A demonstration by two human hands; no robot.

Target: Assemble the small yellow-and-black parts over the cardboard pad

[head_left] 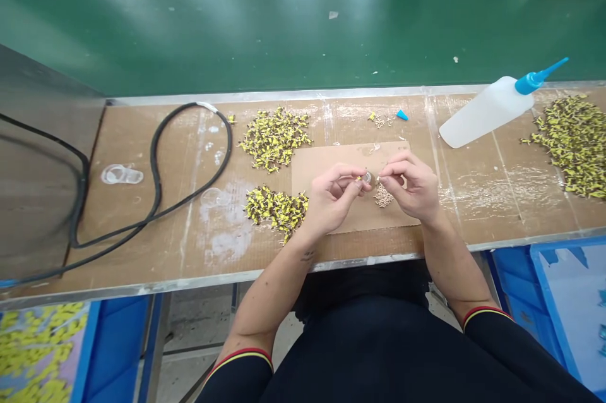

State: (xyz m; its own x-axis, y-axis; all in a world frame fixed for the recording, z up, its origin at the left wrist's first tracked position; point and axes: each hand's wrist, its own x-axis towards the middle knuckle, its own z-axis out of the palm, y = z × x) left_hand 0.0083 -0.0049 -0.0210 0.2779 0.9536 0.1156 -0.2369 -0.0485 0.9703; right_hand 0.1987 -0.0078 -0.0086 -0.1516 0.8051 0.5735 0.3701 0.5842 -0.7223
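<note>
Over a flat cardboard sheet point(350, 163), my left hand point(337, 194) pinches a small yellow piece, with something clear and round at the fingertips. My right hand point(411, 185) is closed in a pinch just beside it, on a tiny pale piece too small to make out. A small heap of pale bits point(383, 196) lies below the fingertips. Left of the sheet are two piles of small yellow and dark pieces, an upper pile point(275, 139) and a lower pile point(275, 208), the lower one next to my left wrist.
A white bottle with a blue nozzle point(487, 112) lies at the right, near a large yellow pile point(575, 147). A black cable point(155, 163) loops across the left. A blue cap point(402, 115) lies behind the sheet. Blue trays point(542, 302) stand below the table edge.
</note>
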